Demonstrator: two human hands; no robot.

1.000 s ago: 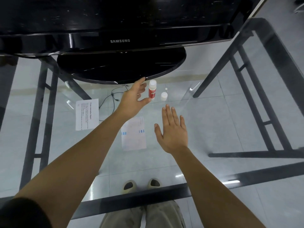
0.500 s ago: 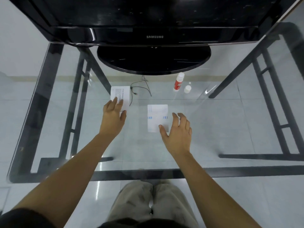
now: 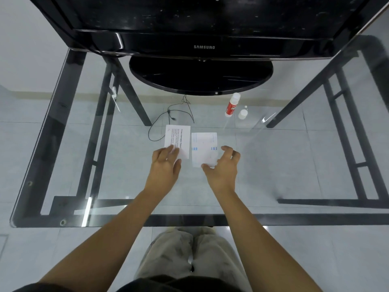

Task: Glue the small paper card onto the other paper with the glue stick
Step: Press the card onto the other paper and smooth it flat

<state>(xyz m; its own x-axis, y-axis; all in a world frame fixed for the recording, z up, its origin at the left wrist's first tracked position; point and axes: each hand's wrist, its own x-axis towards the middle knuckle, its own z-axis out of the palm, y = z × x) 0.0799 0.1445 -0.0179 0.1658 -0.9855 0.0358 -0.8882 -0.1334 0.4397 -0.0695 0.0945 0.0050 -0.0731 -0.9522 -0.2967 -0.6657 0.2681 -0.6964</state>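
Glass bench [image 3: 126, 218], two papers side by side before the monitor [image 3: 204, 22].
Straight out from the monitor's foot, towards the person, the printed paper [image 3: 179, 138] lies flat, with the card [image 3: 204, 148] just to its right, their edges nearly touching. The left grip [image 3: 165, 165], fingers straight, presses the paper's near edge. The right grip [image 3: 223, 169] pinches the card's near right corner between thumb and curled fingers. By the foot's right end stands the glue stick [image 3: 232, 105], a white cap [image 3: 242, 114] just beside it.
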